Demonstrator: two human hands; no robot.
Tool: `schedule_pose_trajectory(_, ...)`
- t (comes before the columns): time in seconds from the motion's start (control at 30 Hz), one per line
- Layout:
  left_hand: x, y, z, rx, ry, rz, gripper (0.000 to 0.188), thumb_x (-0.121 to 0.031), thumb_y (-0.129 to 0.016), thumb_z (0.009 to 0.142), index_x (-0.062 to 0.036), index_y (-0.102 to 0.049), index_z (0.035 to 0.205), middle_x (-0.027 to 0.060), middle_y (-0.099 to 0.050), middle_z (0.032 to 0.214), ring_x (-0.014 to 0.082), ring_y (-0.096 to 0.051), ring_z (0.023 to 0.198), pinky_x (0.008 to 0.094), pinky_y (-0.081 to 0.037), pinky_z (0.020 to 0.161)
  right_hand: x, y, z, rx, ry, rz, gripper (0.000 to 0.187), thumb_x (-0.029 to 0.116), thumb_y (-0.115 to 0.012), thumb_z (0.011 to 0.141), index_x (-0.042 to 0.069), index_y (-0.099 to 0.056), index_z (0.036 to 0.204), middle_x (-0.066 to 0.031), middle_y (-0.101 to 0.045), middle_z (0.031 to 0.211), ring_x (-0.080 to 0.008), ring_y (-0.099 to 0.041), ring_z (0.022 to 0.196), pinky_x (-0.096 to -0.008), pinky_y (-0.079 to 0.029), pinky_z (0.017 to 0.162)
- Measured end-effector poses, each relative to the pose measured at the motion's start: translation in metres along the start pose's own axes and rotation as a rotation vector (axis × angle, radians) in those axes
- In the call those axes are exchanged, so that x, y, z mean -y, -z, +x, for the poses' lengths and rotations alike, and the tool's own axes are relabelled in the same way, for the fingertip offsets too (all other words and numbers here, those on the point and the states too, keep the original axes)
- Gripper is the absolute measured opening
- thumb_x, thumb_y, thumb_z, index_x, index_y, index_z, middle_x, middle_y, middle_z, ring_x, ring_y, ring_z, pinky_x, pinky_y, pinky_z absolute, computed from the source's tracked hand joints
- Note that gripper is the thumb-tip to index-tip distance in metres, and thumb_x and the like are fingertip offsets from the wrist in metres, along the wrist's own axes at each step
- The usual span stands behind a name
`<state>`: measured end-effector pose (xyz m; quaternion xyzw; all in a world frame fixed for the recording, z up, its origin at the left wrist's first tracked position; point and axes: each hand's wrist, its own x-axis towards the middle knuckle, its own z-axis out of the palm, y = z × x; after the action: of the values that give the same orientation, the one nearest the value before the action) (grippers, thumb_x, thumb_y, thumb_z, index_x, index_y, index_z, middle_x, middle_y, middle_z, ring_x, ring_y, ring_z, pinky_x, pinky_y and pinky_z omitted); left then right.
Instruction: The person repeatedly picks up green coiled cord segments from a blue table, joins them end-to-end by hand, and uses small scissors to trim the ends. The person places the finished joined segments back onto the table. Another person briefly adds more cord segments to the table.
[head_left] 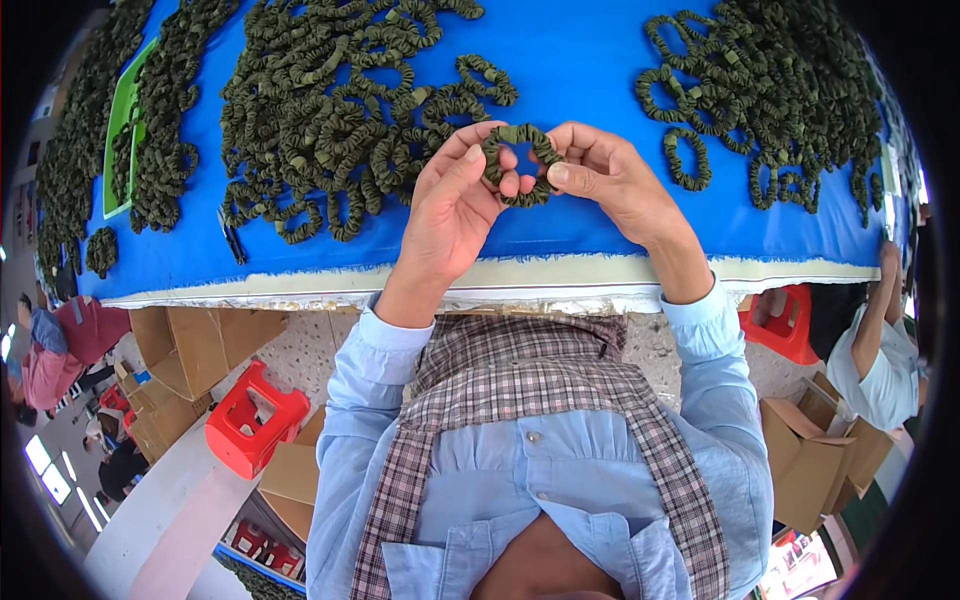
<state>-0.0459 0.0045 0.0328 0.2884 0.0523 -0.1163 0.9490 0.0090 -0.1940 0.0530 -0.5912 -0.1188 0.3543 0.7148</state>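
Between my two hands, above the table's near side, is a dark green scrunchie (514, 134), a gathered fabric ring with its hole facing up. My left hand (452, 200) pinches its left side between thumb and fingers, some fingertips showing through the hole. On the right side, my right hand (612, 180) grips it with thumb and bent fingers. A big heap of similar scrunchies (310, 100) lies just beyond and left of my left hand. Another heap (770, 85) spreads at the right, with a single scrunchie (687, 159) at its near edge.
Blue cloth (570, 60) covers the table. At left are a green tray (122, 130) among more scrunchies and a small dark cutting tool (232, 238). Below stand red stools (255, 420) and cardboard boxes (205, 345). Other people (880, 345) are at both sides.
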Motion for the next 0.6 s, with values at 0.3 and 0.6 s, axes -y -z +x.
schedule_pose_trajectory(0.3,0.002,0.002,0.002,-0.008,-0.015,0.055,0.033,-0.012,-0.049,0.093,0.0034,-0.047,0.123,0.0071,-0.056,0.091,0.0159,-0.056,0.085,0.0394,-0.047,0.092,-0.007,0.0,0.001,0.009,0.048,0.026,0.024,0.013,-0.069,0.086,0.004,-0.058,0.104,0.0029,-0.055,0.093,-0.0043,-0.053,0.086,-0.02,-0.045,0.077)
schedule_pose_trajectory(0.6,-0.007,-0.016,0.006,-0.049,-0.071,0.532,0.021,-0.015,-0.047,0.098,0.0013,-0.055,0.108,0.0042,-0.057,0.083,0.0113,-0.056,0.074,0.028,-0.051,0.073,-0.004,-0.005,0.0,0.02,0.023,0.029,0.024,0.02,-0.07,0.087,0.004,-0.058,0.101,0.0034,-0.054,0.091,-0.0046,-0.052,0.085,-0.0192,-0.044,0.075)
